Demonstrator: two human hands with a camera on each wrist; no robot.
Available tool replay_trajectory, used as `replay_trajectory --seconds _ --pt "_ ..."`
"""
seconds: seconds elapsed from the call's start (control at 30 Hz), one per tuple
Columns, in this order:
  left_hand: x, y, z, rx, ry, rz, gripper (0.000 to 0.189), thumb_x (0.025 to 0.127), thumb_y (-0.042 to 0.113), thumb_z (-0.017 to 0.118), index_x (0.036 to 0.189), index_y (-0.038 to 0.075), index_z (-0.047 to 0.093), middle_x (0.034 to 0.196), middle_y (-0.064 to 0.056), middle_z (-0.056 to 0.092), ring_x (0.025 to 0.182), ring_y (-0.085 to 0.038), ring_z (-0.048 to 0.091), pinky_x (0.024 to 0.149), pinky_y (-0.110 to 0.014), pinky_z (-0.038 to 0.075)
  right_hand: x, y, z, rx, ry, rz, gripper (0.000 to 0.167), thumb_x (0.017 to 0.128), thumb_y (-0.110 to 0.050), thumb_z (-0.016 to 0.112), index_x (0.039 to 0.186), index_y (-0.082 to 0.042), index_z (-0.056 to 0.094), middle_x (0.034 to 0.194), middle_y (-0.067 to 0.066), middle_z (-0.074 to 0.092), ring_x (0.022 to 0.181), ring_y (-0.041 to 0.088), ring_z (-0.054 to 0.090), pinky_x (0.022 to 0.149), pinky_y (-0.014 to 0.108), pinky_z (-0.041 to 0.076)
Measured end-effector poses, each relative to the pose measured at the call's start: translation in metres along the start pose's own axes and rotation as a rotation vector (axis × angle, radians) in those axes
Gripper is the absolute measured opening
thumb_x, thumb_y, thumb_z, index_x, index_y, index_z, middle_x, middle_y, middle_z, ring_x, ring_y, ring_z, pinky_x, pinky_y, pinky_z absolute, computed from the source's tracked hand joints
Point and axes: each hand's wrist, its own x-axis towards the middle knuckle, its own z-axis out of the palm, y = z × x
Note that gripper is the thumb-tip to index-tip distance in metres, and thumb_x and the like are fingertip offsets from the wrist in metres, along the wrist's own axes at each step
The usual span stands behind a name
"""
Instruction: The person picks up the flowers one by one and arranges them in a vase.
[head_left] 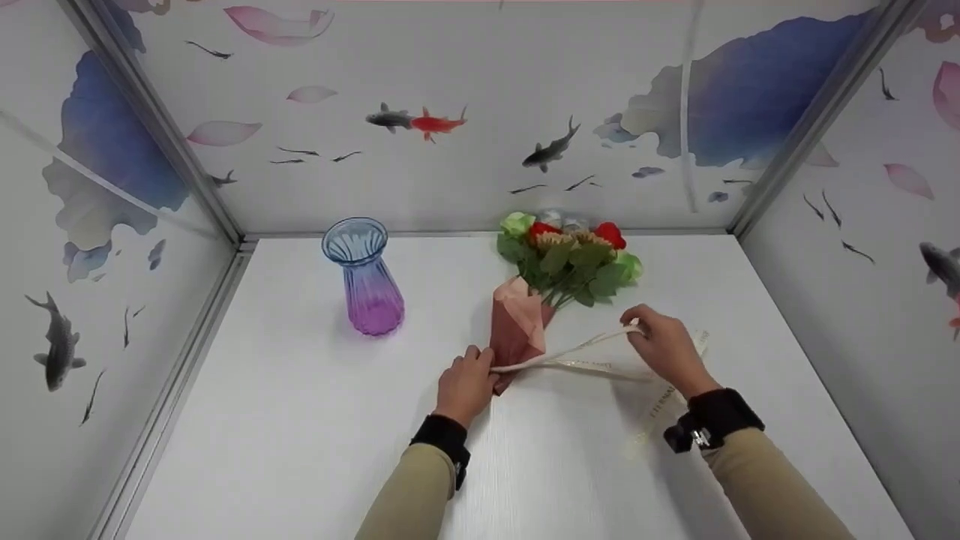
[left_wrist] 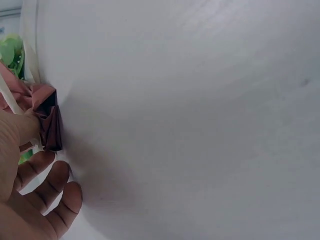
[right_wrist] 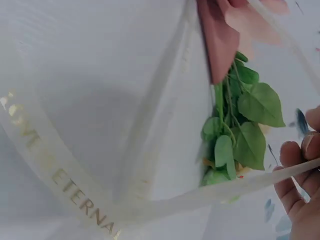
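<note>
A bouquet of red, green and tan flowers lies on the table, its stems wrapped in pink paper. My left hand grips the gathered lower end of the wrapping; in the left wrist view the thumb lies over the folded paper, the other fingers curling beneath. A cream ribbon with gold lettering crosses the wrapping by that hand. Out to the right, my right hand pinches a stretch of this ribbon, raised above the table. Loose ribbon trails below the right wrist.
A ribbed glass vase, blue at the top and purple at the base, stands upright left of the bouquet. The white table is enclosed by printed panels at the back and both sides. The flower heads lie close to the back panel.
</note>
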Motion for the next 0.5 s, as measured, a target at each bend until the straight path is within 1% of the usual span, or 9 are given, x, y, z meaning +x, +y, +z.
replay_trajectory --seconds 0.07,0.17,0.2,0.27,0.3,0.37,0.43,0.47,0.5 --pt "0.0 0.0 0.0 0.0 -0.003 -0.002 0.021 0.096 0.024 0.073 0.108 0.011 0.061 0.098 -0.009 0.057 0.081 -0.029 0.063 0.062 -0.043 0.053 0.004 -0.001 -0.011 0.022 0.107 0.031 0.02 0.092 0.007 0.06 0.104 -0.004 0.071 0.076 0.006 0.062 0.068 0.016 0.05 0.066 0.028 0.038" --pt "0.001 0.0 -0.001 -0.004 -0.015 -0.005 0.02 0.096 0.024 0.072 0.107 0.011 0.061 0.098 -0.009 0.057 0.081 -0.03 0.063 0.062 -0.043 0.053 0.01 -0.005 -0.021 0.044 0.234 0.045 0.015 0.097 0.0 0.06 0.101 -0.001 0.074 0.091 0.012 0.065 0.081 0.019 0.054 0.073 0.028 0.039" --pt "0.001 0.0 -0.001 -0.007 -0.02 -0.006 0.02 0.096 0.024 0.072 0.107 0.011 0.061 0.099 -0.009 0.057 0.082 -0.03 0.063 0.063 -0.044 0.053 0.012 -0.008 -0.024 0.042 0.263 0.048 0.015 0.099 -0.004 0.06 0.098 0.0 0.074 0.091 0.013 0.061 0.082 0.02 0.052 0.075 0.029 0.037" --pt "0.001 0.0 -0.002 -0.015 -0.025 -0.004 0.019 0.096 0.024 0.072 0.107 0.012 0.061 0.098 -0.009 0.057 0.081 -0.03 0.062 0.062 -0.044 0.053 0.016 -0.015 -0.029 0.02 0.296 0.073 0.023 0.103 -0.013 0.058 0.093 0.001 0.074 0.081 0.012 0.052 0.074 0.019 0.043 0.07 0.031 0.033" --pt "0.001 0.001 -0.002 -0.018 -0.027 -0.002 0.019 0.096 0.024 0.072 0.106 0.012 0.06 0.098 -0.009 0.057 0.081 -0.03 0.062 0.062 -0.044 0.053 0.018 -0.02 -0.031 0.025 0.295 0.104 0.027 0.105 -0.018 0.057 0.092 -0.001 0.074 0.077 0.009 0.05 0.07 0.018 0.04 0.068 0.031 0.032" --pt "0.001 0.001 -0.002 -0.019 -0.03 -0.002 0.019 0.097 0.025 0.071 0.108 0.012 0.06 0.099 -0.009 0.057 0.082 -0.03 0.062 0.063 -0.044 0.053 0.021 -0.031 -0.035 0.118 0.235 0.185 0.03 0.106 -0.023 0.054 0.096 -0.003 0.074 0.07 0.005 0.049 0.062 0.017 0.041 0.064 0.029 0.035" --pt "0.001 0.002 -0.002 -0.024 -0.031 -0.009 0.019 0.098 0.025 0.07 0.109 0.013 0.061 0.102 -0.009 0.057 0.084 -0.029 0.061 0.064 -0.044 0.053 0.023 -0.042 -0.037 0.302 0.146 0.278 0.029 0.107 -0.024 0.052 0.106 -0.004 0.073 0.067 0.002 0.054 0.057 0.014 0.049 0.061 0.027 0.044" --pt "0.001 0.002 -0.002 -0.028 -0.034 -0.013 0.019 0.098 0.025 0.07 0.11 0.013 0.061 0.104 -0.01 0.057 0.086 -0.03 0.06 0.065 -0.044 0.054 0.024 -0.048 -0.037 0.423 0.101 0.324 0.029 0.107 -0.022 0.051 0.112 -0.003 0.072 0.072 0.002 0.06 0.059 0.014 0.055 0.063 0.027 0.05" --pt "0.002 0.002 -0.003 -0.033 -0.037 -0.015 0.019 0.098 0.025 0.069 0.111 0.013 0.061 0.107 -0.01 0.056 0.088 -0.03 0.06 0.066 -0.044 0.054 0.025 -0.053 -0.036 0.533 0.056 0.356 0.029 0.107 -0.02 0.051 0.118 -0.001 0.07 0.081 0.003 0.064 0.065 0.015 0.062 0.069 0.028 0.054"
